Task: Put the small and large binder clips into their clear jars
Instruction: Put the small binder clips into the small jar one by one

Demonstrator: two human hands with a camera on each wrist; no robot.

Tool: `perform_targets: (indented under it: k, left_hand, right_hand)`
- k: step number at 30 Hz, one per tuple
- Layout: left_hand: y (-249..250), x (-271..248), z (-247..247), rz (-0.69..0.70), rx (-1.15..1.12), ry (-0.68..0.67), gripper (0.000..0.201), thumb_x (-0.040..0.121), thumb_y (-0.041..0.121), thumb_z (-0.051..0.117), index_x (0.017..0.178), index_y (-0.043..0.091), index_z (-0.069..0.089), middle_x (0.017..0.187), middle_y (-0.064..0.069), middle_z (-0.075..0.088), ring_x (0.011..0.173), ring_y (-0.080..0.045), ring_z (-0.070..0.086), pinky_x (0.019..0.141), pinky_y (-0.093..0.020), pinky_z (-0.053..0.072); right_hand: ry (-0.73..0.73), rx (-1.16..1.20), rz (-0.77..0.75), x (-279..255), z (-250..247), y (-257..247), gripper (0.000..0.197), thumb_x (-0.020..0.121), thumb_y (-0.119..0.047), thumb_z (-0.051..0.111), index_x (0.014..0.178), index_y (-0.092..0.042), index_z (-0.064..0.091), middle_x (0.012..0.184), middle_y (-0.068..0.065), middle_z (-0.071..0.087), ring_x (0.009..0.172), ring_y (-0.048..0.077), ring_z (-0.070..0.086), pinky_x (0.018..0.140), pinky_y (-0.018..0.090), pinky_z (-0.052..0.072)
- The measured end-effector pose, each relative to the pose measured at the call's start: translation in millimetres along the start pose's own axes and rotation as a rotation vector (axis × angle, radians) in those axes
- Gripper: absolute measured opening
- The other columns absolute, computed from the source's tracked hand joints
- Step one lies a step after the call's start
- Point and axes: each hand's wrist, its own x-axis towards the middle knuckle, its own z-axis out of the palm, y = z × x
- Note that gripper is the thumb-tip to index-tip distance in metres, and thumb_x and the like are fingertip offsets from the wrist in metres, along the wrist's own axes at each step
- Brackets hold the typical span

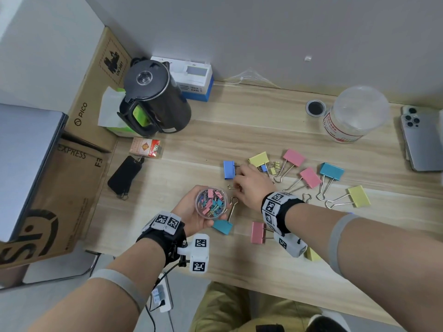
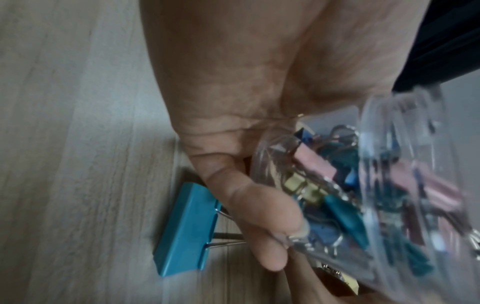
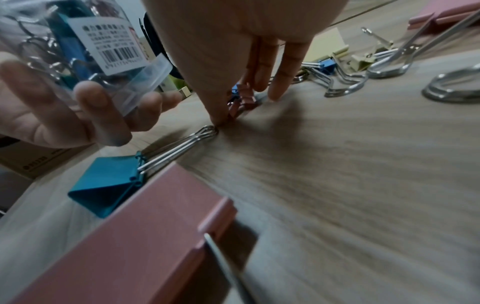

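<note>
sorting clips, small jar in hand

left hand [image 1: 191,213] is cupping the small jar [image 1: 211,203] just above the table [image 1: 263,121], fingers curled round it, loads of little clips inside. right hand [image 1: 249,185] is reaching down, fingertips [image 3: 275,96] pinching at a small pink clip [image 3: 245,98] on the wood. big clips are lying scattered around, the large jar [image 1: 354,116] is standing well apart at the back.
</note>
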Motion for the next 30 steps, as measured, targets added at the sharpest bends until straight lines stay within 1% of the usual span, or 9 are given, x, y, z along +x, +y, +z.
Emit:
perform_targets:
  k: [4,7,10,13,15,18,23,27,30]
  left_hand:
    - [-3,2,1,-0.005,0.01,0.029,0.045,0.094,0.04,0.05,0.103,0.005,0.077,0.104,-0.019,0.071,0.073,-0.031,0.072,0.039,-0.025,0.05]
    - [-2,4,5,0.002,0.014,0.013,0.045,0.093,0.04,0.05,0.104,0.004,0.076,0.108,-0.021,0.069,0.073,-0.032,0.07,0.039,-0.025,0.05]
    - [1,6,13,0.006,0.018,0.01,0.045,0.094,0.039,0.05,0.102,0.003,0.076,0.107,-0.021,0.07,0.07,-0.032,0.069,0.038,-0.025,0.051]
    - [4,7,19,0.003,0.006,0.031,0.045,0.094,0.038,0.05,0.099,0.002,0.077,0.107,-0.021,0.071,0.068,-0.031,0.07,0.038,-0.025,0.052]
    - [5,8,24,0.002,0.012,0.058,0.045,0.094,0.038,0.05,0.098,0.002,0.076,0.1,-0.019,0.073,0.067,-0.03,0.07,0.038,-0.024,0.052]
    - [9,11,30,-0.002,0.038,0.076,0.045,0.094,0.038,0.049,0.097,0.002,0.076,0.094,-0.018,0.073,0.063,-0.029,0.07,0.038,-0.025,0.051]
    - [11,17,37,0.008,0.063,0.087,0.047,0.095,0.04,0.049,0.095,0.001,0.074,0.087,-0.018,0.071,0.061,-0.029,0.071,0.038,-0.024,0.051]
    - [11,25,45,0.031,0.118,0.152,0.041,0.094,0.036,0.047,0.082,0.005,0.071,0.069,-0.012,0.063,0.05,-0.024,0.064,0.036,-0.023,0.048]
    - [10,30,46,0.031,0.115,0.185,0.034,0.092,0.037,0.048,0.084,0.008,0.064,0.065,-0.005,0.058,0.045,-0.018,0.056,0.038,-0.023,0.045]
  right_hand:
    - [-0.042,0.018,-0.007,-2,-1,6,0.015,0.09,-0.025,0.063,0.1,-0.015,0.067,0.11,0.002,0.058,0.11,0.024,0.047,0.089,0.04,0.046]
    - [-0.065,0.041,-0.014,-4,-6,10,0.008,0.088,-0.017,0.062,0.094,-0.013,0.064,0.103,0.005,0.059,0.103,0.026,0.052,0.083,0.033,0.043]
    - [-0.074,0.135,0.049,-8,-13,13,0.005,0.084,-0.013,0.064,0.088,-0.012,0.066,0.096,0.005,0.061,0.093,0.025,0.057,0.077,0.029,0.044]
    - [0.024,0.336,0.098,-11,-23,13,0.005,0.074,-0.009,0.069,0.075,-0.014,0.068,0.076,-0.001,0.063,0.072,0.019,0.06,0.072,0.035,0.053]
    - [0.108,0.469,0.128,-11,-36,8,0.006,0.072,-0.01,0.072,0.072,-0.015,0.069,0.07,-0.003,0.065,0.065,0.014,0.061,0.068,0.033,0.055]
    - [0.169,0.576,0.123,-9,-61,2,0.009,0.073,-0.016,0.078,0.077,-0.013,0.071,0.073,-0.003,0.07,0.069,0.012,0.065,0.067,0.023,0.053]
    - [0.176,0.588,-0.051,-12,-81,-12,0.013,0.071,-0.021,0.08,0.079,-0.017,0.07,0.072,-0.007,0.068,0.065,0.007,0.062,0.063,0.02,0.05]
    - [0.066,0.305,-0.261,-25,-74,-26,0.021,0.075,-0.032,0.077,0.091,-0.02,0.07,0.088,-0.005,0.069,0.085,0.015,0.062,0.072,0.03,0.049]
    - [0.111,0.267,-0.34,-32,-67,-28,0.026,0.08,-0.038,0.074,0.096,-0.019,0.069,0.093,-0.002,0.067,0.093,0.019,0.06,0.077,0.033,0.049]
